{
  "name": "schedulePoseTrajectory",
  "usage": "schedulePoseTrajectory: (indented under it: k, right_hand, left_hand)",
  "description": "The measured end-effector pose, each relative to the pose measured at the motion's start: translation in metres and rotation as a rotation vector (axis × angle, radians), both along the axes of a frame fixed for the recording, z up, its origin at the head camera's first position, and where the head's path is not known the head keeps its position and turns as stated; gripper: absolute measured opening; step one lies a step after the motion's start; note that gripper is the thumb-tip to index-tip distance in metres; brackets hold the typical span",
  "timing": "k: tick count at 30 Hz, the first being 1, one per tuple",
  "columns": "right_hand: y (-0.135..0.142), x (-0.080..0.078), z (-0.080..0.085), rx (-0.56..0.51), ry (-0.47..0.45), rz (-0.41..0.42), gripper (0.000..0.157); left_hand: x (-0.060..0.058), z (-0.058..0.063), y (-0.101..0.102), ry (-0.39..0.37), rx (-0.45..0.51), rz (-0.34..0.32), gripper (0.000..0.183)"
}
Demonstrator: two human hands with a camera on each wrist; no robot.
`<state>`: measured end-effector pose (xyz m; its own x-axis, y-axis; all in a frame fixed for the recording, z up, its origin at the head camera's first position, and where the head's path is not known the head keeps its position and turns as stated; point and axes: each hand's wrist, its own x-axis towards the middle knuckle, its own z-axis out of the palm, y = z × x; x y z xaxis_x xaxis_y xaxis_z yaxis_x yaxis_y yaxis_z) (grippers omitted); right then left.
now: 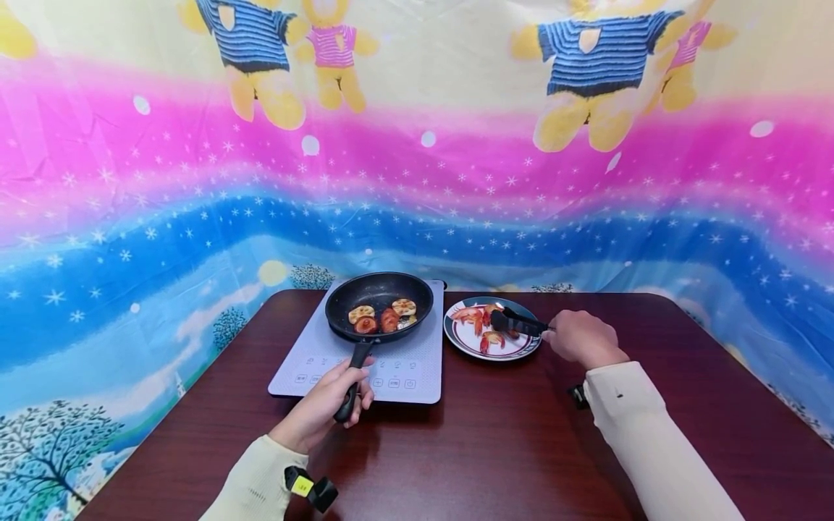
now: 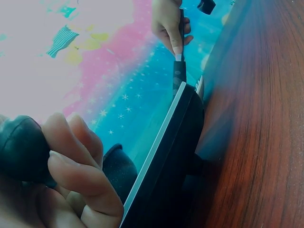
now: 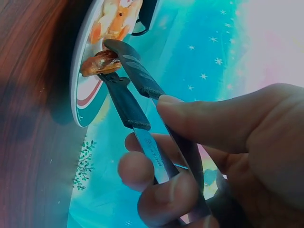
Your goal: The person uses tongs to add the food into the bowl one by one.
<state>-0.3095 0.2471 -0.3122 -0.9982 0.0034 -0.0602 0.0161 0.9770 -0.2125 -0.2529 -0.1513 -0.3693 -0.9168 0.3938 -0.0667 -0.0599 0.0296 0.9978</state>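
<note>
A black frying pan (image 1: 345,293) sits on the white induction cooktop (image 1: 426,362). My left hand (image 1: 326,398) grips its handle (image 1: 358,369), and the fingers curl round the handle end in the left wrist view. Inside the pan lie several browned pieces of food (image 1: 365,325), some pale and round. In my right hand (image 1: 583,336) are black-tipped tongs (image 3: 135,78), pinched between thumb and fingers. Their tips stand on either side of a brown food piece (image 3: 101,62) at the plate (image 1: 464,350). Orange-red shrimp (image 1: 469,316) lie on that plate.
The dark reddish wooden table (image 1: 508,434) extends in front and to both sides. A patterned cloth (image 1: 456,166) with bears and snowflakes hangs close behind it. Cooktop and plate stand side by side near the back edge.
</note>
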Motion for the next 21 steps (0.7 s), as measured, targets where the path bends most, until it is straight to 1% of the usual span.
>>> schedulePoseTrajectory:
  k: [3, 10, 17, 21]
  right_hand:
    - [0.0002, 0.0009, 0.0014, -0.019, 0.015, 0.002, 0.032]
    - [-0.0036, 0.0038, 0.0045, -0.03, 0.038, 0.016, 0.04]
    - [-0.0054, 0.0056, 0.0072, -0.031, 0.051, 0.025, 0.031]
    - [-0.0057, 0.0055, 0.0088, -0.031, 0.053, 0.025, 0.029]
  left_hand:
    - [0.0002, 0.0002, 0.0001, 0.001, -0.001, 0.004, 0.052]
    - [0.0007, -0.0001, 0.0002, -0.001, -0.006, 0.008, 0.051]
    - [0.0011, 0.0005, 0.0008, 0.003, -0.007, 0.005, 0.05]
    - [0.0018, 0.0014, 0.0012, 0.002, -0.012, 0.006, 0.049]
